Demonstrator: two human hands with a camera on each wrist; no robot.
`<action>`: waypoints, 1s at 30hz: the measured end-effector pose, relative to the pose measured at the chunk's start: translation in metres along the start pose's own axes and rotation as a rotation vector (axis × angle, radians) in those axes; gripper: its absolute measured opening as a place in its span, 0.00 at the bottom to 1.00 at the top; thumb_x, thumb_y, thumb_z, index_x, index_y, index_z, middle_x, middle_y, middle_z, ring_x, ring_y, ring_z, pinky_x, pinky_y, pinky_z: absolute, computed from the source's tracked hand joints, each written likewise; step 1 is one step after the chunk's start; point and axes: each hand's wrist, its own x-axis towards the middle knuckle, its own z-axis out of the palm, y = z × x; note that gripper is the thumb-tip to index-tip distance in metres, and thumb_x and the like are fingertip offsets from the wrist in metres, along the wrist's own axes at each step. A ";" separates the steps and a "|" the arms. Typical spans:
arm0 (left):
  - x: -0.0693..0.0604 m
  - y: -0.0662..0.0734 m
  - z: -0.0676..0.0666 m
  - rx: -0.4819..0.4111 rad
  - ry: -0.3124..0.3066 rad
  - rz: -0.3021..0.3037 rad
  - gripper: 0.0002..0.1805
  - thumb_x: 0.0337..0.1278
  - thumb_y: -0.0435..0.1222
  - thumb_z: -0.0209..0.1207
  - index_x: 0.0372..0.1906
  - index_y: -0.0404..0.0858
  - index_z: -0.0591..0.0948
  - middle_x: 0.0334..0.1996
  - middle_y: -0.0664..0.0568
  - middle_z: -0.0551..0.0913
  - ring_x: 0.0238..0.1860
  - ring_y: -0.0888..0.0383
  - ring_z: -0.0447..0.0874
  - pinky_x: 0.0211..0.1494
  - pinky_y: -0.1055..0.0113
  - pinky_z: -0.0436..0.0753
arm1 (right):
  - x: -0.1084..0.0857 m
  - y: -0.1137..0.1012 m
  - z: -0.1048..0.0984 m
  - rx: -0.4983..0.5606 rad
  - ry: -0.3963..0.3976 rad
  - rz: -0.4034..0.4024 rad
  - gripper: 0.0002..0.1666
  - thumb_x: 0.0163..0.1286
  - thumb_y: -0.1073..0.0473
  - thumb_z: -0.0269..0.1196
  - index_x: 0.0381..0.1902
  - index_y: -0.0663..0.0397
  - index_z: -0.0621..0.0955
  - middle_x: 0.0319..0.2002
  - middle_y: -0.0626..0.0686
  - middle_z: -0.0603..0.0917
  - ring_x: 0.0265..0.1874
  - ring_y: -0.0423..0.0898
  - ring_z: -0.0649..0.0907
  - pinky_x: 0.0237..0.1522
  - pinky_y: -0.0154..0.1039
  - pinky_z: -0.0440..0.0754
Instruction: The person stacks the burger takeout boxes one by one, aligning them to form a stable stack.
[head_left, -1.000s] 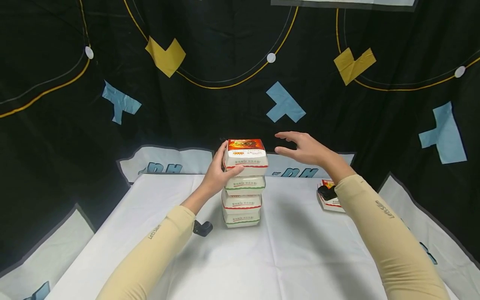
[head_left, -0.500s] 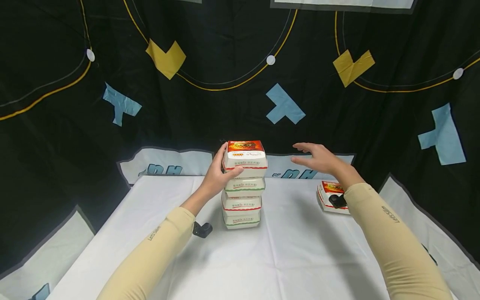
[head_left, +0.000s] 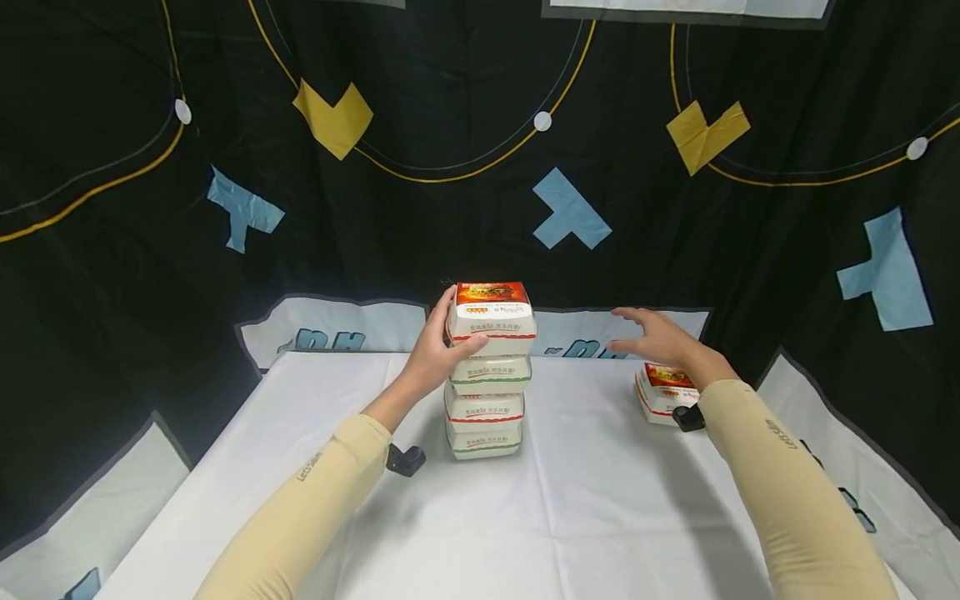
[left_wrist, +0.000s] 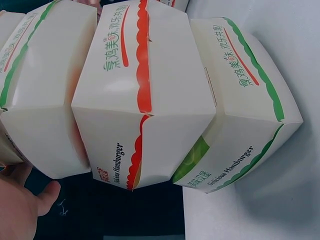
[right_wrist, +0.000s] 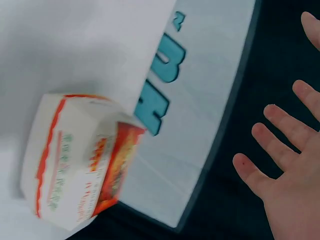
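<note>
A stack of white hamburger boxes, with red or green wavy stripes, stands in the middle of the table. My left hand [head_left: 435, 346] holds the top hamburger box [head_left: 495, 321] at its left side, thumb across the front. Below it sit a green-striped box [head_left: 491, 375], a red-striped box [left_wrist: 150, 90] and a green-striped bottom box [head_left: 486, 442]. My right hand [head_left: 660, 337] is in the air with fingers spread, holding nothing. Beneath and beside it, a lone red-striped hamburger box [right_wrist: 75, 160] lies on the table, partly hidden by the right wrist in the head view.
The table has a white cloth [head_left: 585, 517]. Behind it hangs a black curtain [head_left: 420, 233] with yellow and blue taped shapes. Grey-white lettered panels [head_left: 352, 321] run along the back edge. Small black wrist cameras [head_left: 405, 460] hang from both forearms.
My right hand has moved right and down, away from the stack and toward the lone hamburger box. My left hand has stayed on the top box.
</note>
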 end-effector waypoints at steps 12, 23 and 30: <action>-0.005 0.004 0.001 0.006 -0.012 -0.020 0.50 0.63 0.46 0.64 0.81 0.57 0.45 0.75 0.51 0.60 0.69 0.51 0.65 0.66 0.47 0.77 | -0.013 0.043 0.018 -0.053 -0.059 0.082 0.54 0.63 0.36 0.67 0.78 0.51 0.60 0.77 0.68 0.56 0.73 0.71 0.55 0.66 0.78 0.56; -0.005 0.001 0.002 0.005 -0.006 -0.011 0.50 0.62 0.47 0.65 0.80 0.58 0.46 0.73 0.53 0.61 0.68 0.54 0.67 0.64 0.49 0.78 | -0.026 0.068 0.029 -0.071 -0.113 0.179 0.58 0.60 0.35 0.69 0.79 0.49 0.57 0.77 0.69 0.54 0.72 0.73 0.52 0.63 0.83 0.49; -0.002 0.000 0.001 0.003 0.004 0.005 0.51 0.61 0.47 0.65 0.81 0.55 0.47 0.72 0.53 0.62 0.67 0.54 0.67 0.65 0.48 0.77 | -0.029 0.075 0.034 -0.111 -0.113 0.203 0.60 0.56 0.35 0.71 0.79 0.46 0.58 0.77 0.69 0.53 0.71 0.74 0.53 0.61 0.84 0.50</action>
